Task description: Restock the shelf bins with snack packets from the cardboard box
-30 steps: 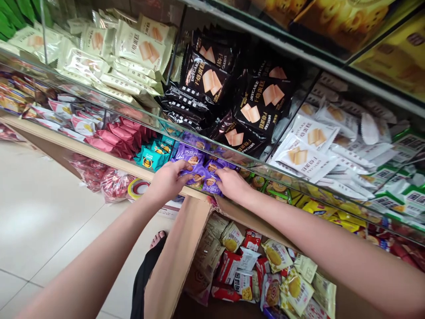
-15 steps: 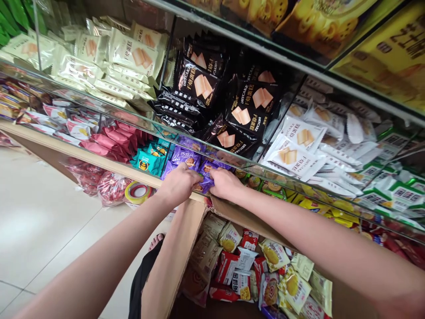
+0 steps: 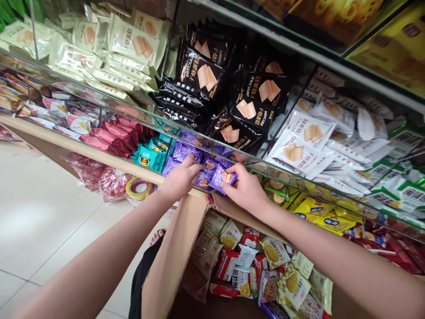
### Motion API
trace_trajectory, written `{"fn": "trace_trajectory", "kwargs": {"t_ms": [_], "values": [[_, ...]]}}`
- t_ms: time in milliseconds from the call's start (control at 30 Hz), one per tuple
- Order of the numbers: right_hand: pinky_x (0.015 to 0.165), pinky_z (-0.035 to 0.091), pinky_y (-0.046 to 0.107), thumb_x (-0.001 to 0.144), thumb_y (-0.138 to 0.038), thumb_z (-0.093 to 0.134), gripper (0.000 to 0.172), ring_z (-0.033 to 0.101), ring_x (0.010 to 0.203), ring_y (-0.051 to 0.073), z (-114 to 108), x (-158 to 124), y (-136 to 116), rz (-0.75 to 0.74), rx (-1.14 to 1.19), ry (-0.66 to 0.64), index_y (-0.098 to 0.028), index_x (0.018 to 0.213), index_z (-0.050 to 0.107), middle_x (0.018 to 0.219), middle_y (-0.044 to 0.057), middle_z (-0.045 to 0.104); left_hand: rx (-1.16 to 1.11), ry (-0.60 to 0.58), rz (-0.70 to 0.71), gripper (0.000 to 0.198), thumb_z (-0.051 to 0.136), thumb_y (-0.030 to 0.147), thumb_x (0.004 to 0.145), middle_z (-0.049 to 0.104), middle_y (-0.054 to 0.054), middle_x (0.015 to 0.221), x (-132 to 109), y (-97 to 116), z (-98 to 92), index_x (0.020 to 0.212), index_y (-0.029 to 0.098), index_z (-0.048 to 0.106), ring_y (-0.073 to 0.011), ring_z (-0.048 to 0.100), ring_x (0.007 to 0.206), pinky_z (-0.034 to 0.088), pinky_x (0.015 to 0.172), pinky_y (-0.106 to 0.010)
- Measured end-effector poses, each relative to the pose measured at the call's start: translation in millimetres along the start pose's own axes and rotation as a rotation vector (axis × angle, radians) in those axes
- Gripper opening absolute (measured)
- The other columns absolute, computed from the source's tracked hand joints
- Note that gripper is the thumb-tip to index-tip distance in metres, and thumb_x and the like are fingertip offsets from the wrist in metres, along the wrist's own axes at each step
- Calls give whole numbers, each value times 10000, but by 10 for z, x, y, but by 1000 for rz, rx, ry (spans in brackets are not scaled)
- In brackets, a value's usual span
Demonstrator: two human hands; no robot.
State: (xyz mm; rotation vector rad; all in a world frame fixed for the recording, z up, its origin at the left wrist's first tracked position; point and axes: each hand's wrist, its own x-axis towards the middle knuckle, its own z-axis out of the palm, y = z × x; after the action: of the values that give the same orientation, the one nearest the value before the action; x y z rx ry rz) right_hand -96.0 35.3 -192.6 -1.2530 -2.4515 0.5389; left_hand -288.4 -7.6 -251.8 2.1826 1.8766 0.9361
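Observation:
Purple cookie packets point(image 3: 186, 151) lie in a compartment of the lower shelf. Between thumb and fingers, my right hand point(image 3: 245, 188) pinches one small purple cookie packet point(image 3: 223, 178) at the compartment's front right. My left hand point(image 3: 182, 178) rests over the packets at the front left, its fingers bent and touching them. Whether it grips one is hidden by the hand itself. Teal packets point(image 3: 151, 155) sit just left of the purple ones, and green packets point(image 3: 277, 191) are to their right.
Below my hands stands an open cardboard box point(image 3: 172, 257) with mixed snack packets point(image 3: 242, 270). A glass ledge point(image 3: 259, 163) runs above the hands, fronting black drycake packets point(image 3: 202, 75). Yellow tape point(image 3: 137, 188) and red bagged goods point(image 3: 113, 182) lie below the shelf at left.
My right hand has moved slightly right and turned, and a purple packet now shows in its fingers. My left hand stays nearly in place over the packets.

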Motion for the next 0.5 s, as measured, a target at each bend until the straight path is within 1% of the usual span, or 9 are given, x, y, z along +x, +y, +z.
{"fn": "trace_trajectory", "kwargs": {"t_ms": [33,100,200,267,333,367,400,433,500], "values": [[640,436,277,723,-318,571,234,609,699,179,48,18,9,26,90,-4,-214,905,468,809,17,637,-31,38,-45,274,420,237,858,564,-101,1004,-30,17,-24,1080,156,559,-203,534,950,440,832,-325],[643,437,266,687,-316,611,274,599,717,165,173,80,4,62,243,-13,-217,883,447,814,0,621,-103,67,-134,278,414,318,868,604,-73,884,-79,58,-67,1018,142,568,-188,574,837,470,760,-313],[638,433,251,656,-266,633,279,577,704,145,341,202,-57,103,320,-41,-212,825,418,776,-24,592,-227,-15,-216,399,318,432,889,635,-18,695,-106,90,-92,949,132,574,-144,603,605,483,529,-241],[619,423,240,651,-255,639,252,564,691,141,383,268,-107,131,244,-115,-205,759,417,748,-25,582,-276,-67,-242,467,283,476,884,649,-17,671,-90,69,-89,951,112,569,-134,613,565,474,469,-217],[608,412,241,666,-271,637,221,569,697,150,369,302,-133,103,91,-194,-197,724,436,751,-9,597,-275,-78,-253,474,331,498,862,669,-32,720,-55,27,-87,965,104,574,-141,626,603,497,519,-224],[611,411,249,683,-283,632,208,579,708,161,351,308,-132,68,4,-214,-193,749,457,766,4,612,-257,-73,-251,452,379,495,847,676,-42,765,-34,7,-89,966,111,586,-151,630,649,509,575,-240],[620,413,261,704,-300,623,215,593,722,176,334,308,-122,28,-79,-218,-188,815,475,787,20,630,-229,-67,-243,415,428,478,832,677,-50,812,-12,-8,-91,962,124,602,-164,630,702,511,637,-260],[629,417,275,726,-319,612,271,607,735,194,319,304,-104,-7,-153,-212,-183,915,475,809,37,645,-197,-65,-228,368,474,449,818,673,-53,853,9,-17,-92,961,141,617,-177,624,755,505,695,-281],[646,426,298,776,-353,571,418,630,767,225,308,293,-56,-56,-262,-223,-171,1110,400,847,68,664,-122,-69,-187,283,541,372,797,652,-62,882,42,-13,-85,959,161,640,-202,604,829,480,776,-316]]}}
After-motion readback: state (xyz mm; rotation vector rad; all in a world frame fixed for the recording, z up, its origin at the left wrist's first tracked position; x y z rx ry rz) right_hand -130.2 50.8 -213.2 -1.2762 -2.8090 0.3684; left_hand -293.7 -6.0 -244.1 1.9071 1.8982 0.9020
